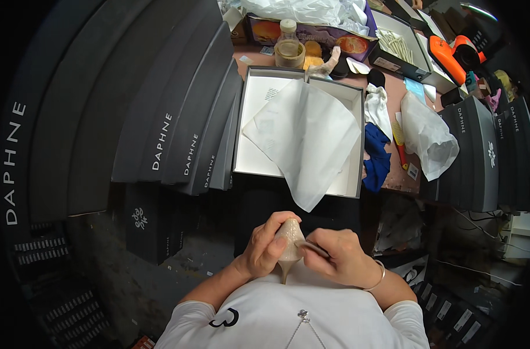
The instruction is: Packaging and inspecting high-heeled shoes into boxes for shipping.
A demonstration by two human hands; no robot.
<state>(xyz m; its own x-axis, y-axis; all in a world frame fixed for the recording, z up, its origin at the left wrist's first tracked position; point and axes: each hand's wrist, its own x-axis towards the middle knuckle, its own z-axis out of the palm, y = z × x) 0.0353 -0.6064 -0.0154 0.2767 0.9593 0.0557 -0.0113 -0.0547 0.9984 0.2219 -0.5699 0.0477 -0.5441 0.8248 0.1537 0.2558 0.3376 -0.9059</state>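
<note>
Noted 1 open shoe box (356, 148) lined with white tissue paper (306, 136) on table ahead. Found beige glitter high-heeled shoe (289, 244) below it, near chest, heel down. Left hand (265, 247) wrapped around shoe; right hand (338, 259) pinched thin dark tool (314, 249) against it.

open shoe box (353, 139) sits centre on the table (393, 174), tissue sheet (306, 142) lying in it and hanging over its near edge. stack of closed boxes (178, 116) just left of it, leaning in a row. right of it: cloths (376, 134), then a plastic bag (428, 136), then more boxes (480, 151). far side: jar (289, 49) and a tray (402, 49). near, below the box: left hand (268, 247) and right hand (338, 256) both on a heeled shoe (290, 244), heel toward the body.
</note>
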